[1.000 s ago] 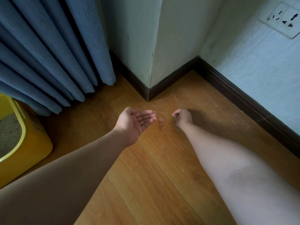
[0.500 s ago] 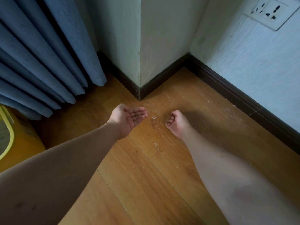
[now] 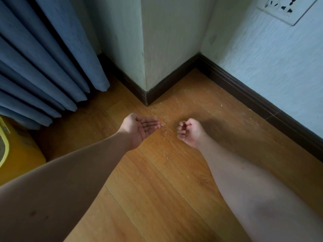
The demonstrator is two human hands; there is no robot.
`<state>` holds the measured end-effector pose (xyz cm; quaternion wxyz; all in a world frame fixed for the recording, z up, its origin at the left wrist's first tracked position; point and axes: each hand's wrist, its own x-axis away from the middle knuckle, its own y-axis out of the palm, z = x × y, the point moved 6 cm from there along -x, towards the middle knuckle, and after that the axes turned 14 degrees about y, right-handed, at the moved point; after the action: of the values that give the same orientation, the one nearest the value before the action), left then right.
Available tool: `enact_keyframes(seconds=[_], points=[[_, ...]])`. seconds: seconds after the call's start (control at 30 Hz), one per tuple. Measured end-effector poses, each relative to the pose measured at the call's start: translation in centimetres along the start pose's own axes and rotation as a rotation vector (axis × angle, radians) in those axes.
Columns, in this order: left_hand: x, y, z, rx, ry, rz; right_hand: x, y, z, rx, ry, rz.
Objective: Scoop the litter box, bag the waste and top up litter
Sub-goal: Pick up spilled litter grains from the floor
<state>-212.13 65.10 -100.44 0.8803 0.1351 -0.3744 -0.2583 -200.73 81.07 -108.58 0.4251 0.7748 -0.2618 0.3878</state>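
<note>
Hovering over scattered litter grains [image 3: 167,137]: left hand [image 3: 139,129] cupped palm-up, right hand [image 3: 189,131] loosely curled, fingertips pressed together.

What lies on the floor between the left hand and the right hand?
In the head view, scattered litter grains lie on the wooden floor between the cupped left hand and the curled right hand; nothing else lies there.

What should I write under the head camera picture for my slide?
Left hand cupped palm-up, right hand curled, above spilled litter grains on floor.
</note>
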Motion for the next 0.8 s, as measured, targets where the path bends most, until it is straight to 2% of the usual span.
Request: enact_keyframes(seconds=[0.07,0.13,0.23,0.3,0.4,0.5,0.8], points=[[0.0,0.1,-0.2,-0.002,-0.007,-0.006,-0.5,-0.3,-0.5,-0.011,-0.019,0.086],[0.1,0.1,-0.4,0.005,-0.019,-0.013,-0.2,-0.4,-1.2,0.071,-0.053,0.250],[0.1,-0.1,-0.7,0.011,-0.029,-0.005,0.7,-0.5,-2.9,0.483,-0.173,0.620],[0.2,-0.1,-0.7,0.010,-0.025,-0.001,0.7,0.0,-3.7,0.799,-0.297,0.751],[0.2,-0.4,-0.5,0.019,-0.023,0.005,-0.6,0.5,-4.2,1.012,-0.430,0.795],[0.2,-0.7,-0.2,0.037,-0.027,0.001,-1.5,0.6,-4.3,1.106,-0.457,0.845],[0.7,-2.0,-0.3,0.043,-0.043,0.006,-2.4,1.7,-4.6,1.176,-0.506,0.931]])
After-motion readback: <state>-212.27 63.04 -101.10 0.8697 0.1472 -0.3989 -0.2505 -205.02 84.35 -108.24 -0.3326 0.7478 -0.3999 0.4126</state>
